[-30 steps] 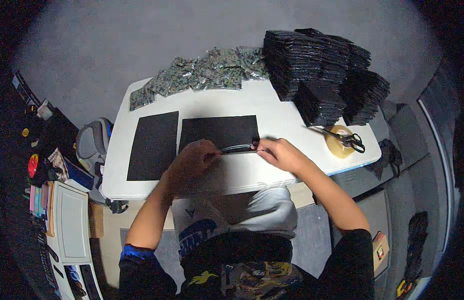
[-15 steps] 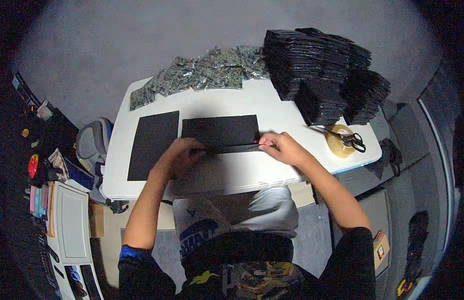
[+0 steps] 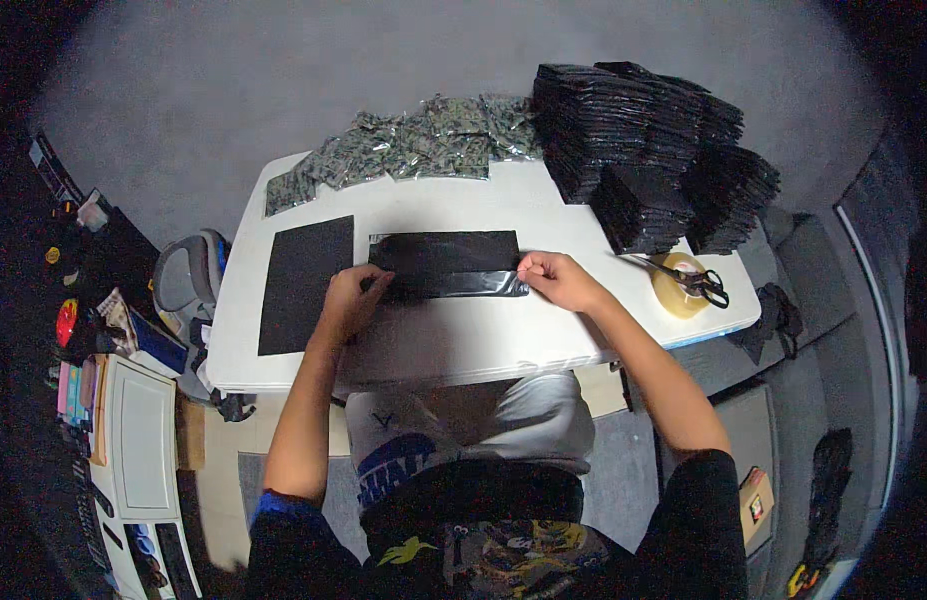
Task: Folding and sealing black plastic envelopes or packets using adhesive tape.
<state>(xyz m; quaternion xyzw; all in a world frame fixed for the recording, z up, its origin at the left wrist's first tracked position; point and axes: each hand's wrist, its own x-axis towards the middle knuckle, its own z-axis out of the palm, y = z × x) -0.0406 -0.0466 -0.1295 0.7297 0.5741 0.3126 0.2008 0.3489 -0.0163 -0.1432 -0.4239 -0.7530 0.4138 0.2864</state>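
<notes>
A black plastic bag (image 3: 443, 252) lies flat on the white table in front of me, with a shiny strip along its near side. At the near left corner of the bag, my left hand (image 3: 358, 292) is closed in a pinch, fingertips on the plastic. My right hand (image 3: 563, 281) pinches the right end of the shiny strip between thumb and fingers. Left of the bag lies a flat black sheet (image 3: 306, 285), close to my left hand; I cannot make out its material.
Clear packets of camouflage-patterned stuff (image 3: 413, 142) line the far edge of the white table (image 3: 543, 345). Tall stacks of folded black plastic bags (image 3: 628, 130) fill the far right. Black-handled scissors (image 3: 705, 285) rest on a roll of tape (image 3: 673, 297) at the right.
Both hands have moved slightly away from me along the bag's near side. The near strip, dark and narrow before, now lies broader and shiny across the bag.
</notes>
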